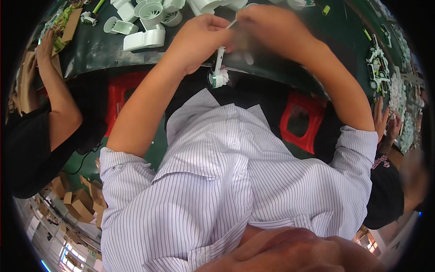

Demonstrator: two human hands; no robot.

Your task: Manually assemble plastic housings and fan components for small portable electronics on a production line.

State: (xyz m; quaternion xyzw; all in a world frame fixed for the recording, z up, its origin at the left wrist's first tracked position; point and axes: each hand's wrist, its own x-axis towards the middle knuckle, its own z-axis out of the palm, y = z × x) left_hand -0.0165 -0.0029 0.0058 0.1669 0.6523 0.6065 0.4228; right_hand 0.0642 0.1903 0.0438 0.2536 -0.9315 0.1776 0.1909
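The left hand (pixel 199 41) is curled, with fingers closed about the top of a white part (pixel 219 63); the fingertips are mostly turned away, so exactly where they press is hidden. The part hangs below that hand, just in front of the table (pixel 97 47) edge, with a dark, green-rimmed wheel (pixel 212 80) at its lower end. What sits behind the wheel is hard to make out.

The right hand (pixel 272 29) is close beside the left, its fingers bent inward and smeared by blur. A thin rod (pixel 231 24) runs between the two hands, its upper end at the right fingertips; whether they pinch it or only touch it, I cannot tell. A pale blurred patch under the right hand is too smeared to name.

Beyond the hands, white cups (pixel 151 13) and other white pieces lie heaped on the green table, cut off by the upper rim. White toys (pixel 378 68) stand near the right edge, squeezed by the lens.

At the far left, a co-worker's hands (pixel 44 47) are by some cardboard (pixel 71 25); at the far right, another's hands (pixel 380 115) show only in part. Two red stools (pixel 303 122) are partly covered.
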